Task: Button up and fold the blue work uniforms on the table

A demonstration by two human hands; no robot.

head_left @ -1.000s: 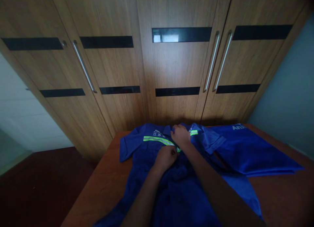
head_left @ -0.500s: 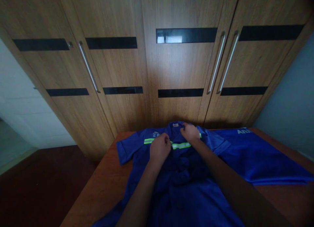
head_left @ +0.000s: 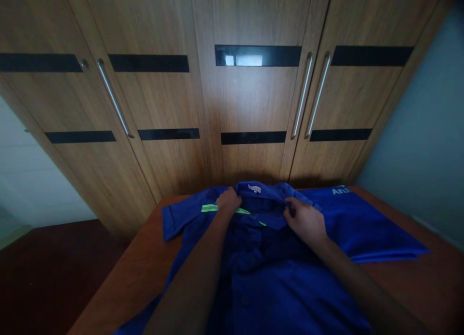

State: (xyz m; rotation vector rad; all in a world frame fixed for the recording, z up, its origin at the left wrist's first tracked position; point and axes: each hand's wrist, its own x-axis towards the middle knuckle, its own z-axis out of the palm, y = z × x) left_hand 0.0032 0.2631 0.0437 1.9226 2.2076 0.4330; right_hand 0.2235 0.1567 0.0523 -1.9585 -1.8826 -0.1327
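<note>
My hands have moved apart along the collar [head_left: 259, 190]: left hand [head_left: 229, 199] pinches one side, right hand [head_left: 305, 220] grips the other. The shirt [head_left: 261, 272] lies beneath them on the table [head_left: 145, 272], spread flat, unfolded.

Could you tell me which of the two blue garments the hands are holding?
The spread-out blue shirt with the yellow-green reflective stripe; left hand and right hand grip its collar. The folded blue garment with white lettering lies untouched beside it.

A shirt [head_left: 261, 272] lies on the table [head_left: 145, 272], wardrobe [head_left: 232, 108] behind.
</note>
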